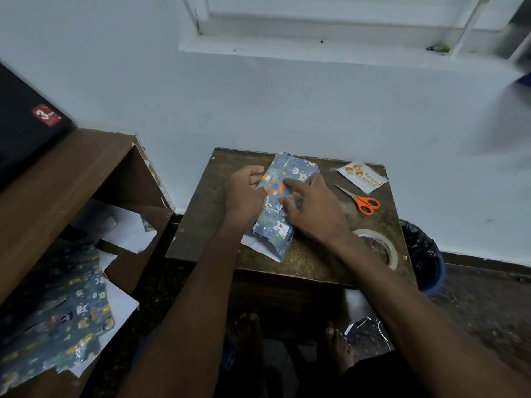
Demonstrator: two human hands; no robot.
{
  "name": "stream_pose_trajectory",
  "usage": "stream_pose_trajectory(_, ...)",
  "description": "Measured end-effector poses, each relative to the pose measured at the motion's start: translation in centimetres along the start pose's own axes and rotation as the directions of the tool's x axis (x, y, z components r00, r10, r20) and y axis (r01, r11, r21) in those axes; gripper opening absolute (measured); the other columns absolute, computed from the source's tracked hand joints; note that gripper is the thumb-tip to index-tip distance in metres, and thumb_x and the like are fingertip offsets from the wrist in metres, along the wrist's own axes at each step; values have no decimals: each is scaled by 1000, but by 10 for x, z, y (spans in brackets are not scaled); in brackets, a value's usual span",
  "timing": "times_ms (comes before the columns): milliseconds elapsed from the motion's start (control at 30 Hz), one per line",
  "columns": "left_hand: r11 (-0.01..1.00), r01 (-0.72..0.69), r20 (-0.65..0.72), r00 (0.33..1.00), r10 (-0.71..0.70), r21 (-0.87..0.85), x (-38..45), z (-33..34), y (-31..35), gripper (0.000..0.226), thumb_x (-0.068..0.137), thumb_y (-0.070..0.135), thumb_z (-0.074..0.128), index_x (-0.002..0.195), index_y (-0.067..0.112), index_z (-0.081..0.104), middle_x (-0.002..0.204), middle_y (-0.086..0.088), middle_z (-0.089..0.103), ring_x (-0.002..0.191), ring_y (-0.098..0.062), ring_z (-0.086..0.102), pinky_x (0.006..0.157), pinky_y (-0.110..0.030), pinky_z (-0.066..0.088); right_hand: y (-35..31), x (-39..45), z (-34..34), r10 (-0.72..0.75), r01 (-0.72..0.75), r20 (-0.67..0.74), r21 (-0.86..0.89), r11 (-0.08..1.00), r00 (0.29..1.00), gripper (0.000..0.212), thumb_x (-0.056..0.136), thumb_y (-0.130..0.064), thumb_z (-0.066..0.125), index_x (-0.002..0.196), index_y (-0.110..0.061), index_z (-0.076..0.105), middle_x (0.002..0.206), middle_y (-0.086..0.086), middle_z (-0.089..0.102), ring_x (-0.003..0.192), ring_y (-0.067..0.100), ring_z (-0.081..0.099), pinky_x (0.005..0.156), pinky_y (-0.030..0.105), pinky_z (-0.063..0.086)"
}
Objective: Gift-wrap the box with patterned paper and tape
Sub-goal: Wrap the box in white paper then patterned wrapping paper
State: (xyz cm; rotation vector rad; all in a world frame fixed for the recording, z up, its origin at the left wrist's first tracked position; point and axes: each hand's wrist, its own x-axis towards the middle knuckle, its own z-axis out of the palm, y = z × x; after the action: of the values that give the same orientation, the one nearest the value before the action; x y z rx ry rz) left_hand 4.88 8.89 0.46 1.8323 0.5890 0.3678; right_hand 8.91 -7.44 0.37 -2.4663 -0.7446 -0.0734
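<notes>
A box wrapped in blue-grey animal-patterned paper [280, 214] lies on a small brown table [207, 196], its near end open with white paper edges sticking out. My left hand [244, 193] holds the box's left side, fingers curled round the paper edge. My right hand [313, 205] rests flat on top of the paper, fingers spread and pressing it down. A roll of clear tape [382, 245] lies on the table just right of my right wrist.
Orange-handled scissors [362, 201] and a birthday card [361, 176] lie at the table's right rear. Spare patterned paper [57, 317] sits on a shelf unit to the left. A lined bin [425, 254] stands right of the table. My bare feet are below it.
</notes>
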Motion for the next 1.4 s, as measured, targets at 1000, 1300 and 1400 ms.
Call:
stream_pose_trajectory(1000,954,-169,23,985,169,249,-11,-4,8,33,91,26,79,122,19,72,106,10,74,91,-5,68,83,-22,54,10,10,-22,152,-145,-296,46,988,943,18,83,-38,64,80,-22,71,105,0,70,137,34,43,109,46,27)
stream_pose_trajectory(1300,872,-243,186,966,179,424,-18,4,10,105,61,72,75,150,22,50,147,-3,55,135,-23,53,111,-47,46,35,1,-34,34,-33,73,-5,999,997,99,58,-62,76,145,-22,53,149,8,51,148,35,31,115,43,27)
stream_pose_trajectory(1400,872,-242,170,968,186,426,-16,5,9,93,72,53,87,150,19,50,146,-4,54,133,-24,54,108,-37,45,35,-1,-23,-28,5,179,125,992,983,146,47,-77,75,166,-23,10,172,8,15,161,27,2,129,48,11)
